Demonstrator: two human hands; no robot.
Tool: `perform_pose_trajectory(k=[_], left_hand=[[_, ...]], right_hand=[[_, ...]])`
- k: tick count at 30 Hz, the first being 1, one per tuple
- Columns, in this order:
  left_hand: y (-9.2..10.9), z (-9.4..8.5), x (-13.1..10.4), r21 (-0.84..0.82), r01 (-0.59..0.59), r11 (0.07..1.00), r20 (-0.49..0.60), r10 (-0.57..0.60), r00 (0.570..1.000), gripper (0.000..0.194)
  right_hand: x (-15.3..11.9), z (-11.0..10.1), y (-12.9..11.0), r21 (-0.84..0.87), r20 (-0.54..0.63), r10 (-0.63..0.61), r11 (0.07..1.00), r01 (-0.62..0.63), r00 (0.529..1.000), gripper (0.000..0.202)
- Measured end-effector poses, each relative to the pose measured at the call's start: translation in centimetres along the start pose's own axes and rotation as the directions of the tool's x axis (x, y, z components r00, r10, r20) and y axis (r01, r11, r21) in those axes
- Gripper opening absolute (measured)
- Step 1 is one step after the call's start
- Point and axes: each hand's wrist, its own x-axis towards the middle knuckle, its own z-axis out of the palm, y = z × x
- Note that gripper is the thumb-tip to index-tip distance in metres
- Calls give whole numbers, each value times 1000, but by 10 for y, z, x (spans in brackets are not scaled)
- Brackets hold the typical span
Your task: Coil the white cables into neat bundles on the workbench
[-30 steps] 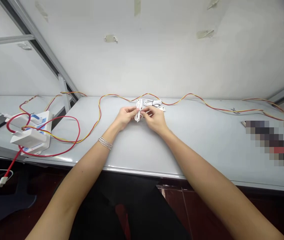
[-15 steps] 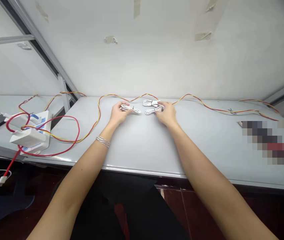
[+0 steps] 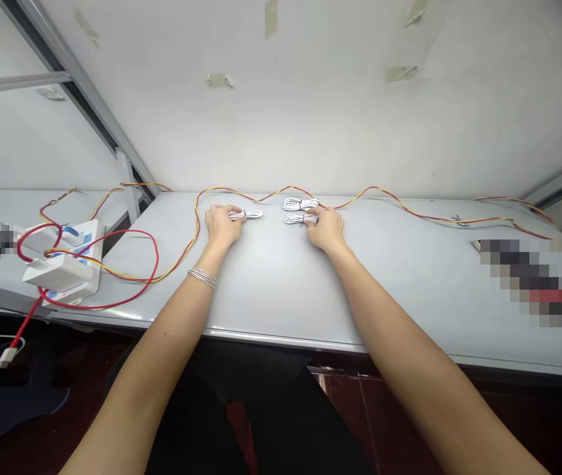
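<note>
White cable bundle [image 3: 252, 214], likely light and flexible, suits mid-tie holding; my left hand [image 3: 222, 224] pinches its nine-o'clock end, my right hand [image 3: 329, 229] a second bundle [image 3: 294, 219] at three o'clock.

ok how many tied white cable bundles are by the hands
3: a left bundle at the left hand, a front bundle at the right hand, a back bundle just behind it. Another could be hidden under the hands.

no readable text, no legible labels or numbers (some patches pixelated), no signs
</note>
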Motion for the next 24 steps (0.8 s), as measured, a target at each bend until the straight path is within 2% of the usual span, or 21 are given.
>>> perform_pose_trajectory(k=[3, 7, 10, 12, 18, 24], left_hand=[[-4, 2, 3, -48, 9, 999, 40, -7, 999, 25], [-8, 6, 5, -105, -8, 994, 24, 11, 1000, 31], [-10, 9, 6, -135, -41, 990, 26, 45, 999, 34], [-10, 10, 6, -147, -67, 987, 47, 75, 996, 34], [-7, 6, 6, -145, -131, 981, 96, 146, 985, 32], [-3, -1, 3, -71, -144, 987, 106, 151, 983, 29]], right_hand=[[0, -2, 0, 23, -12, 14, 1000, -14, 1000, 36], [4, -6, 0, 63, -56, 14, 998, -11, 998, 31], [16, -10, -3, 88, -110, 24, 996, -14, 994, 35], [27, -13, -6, 69, -103, 12, 998, -5, 995, 35], [60, -16, -18, -101, 141, 5, 995, 9, 990, 45], [61, -12, -40, -116, 317, -95, 984, 138, 944, 39]])
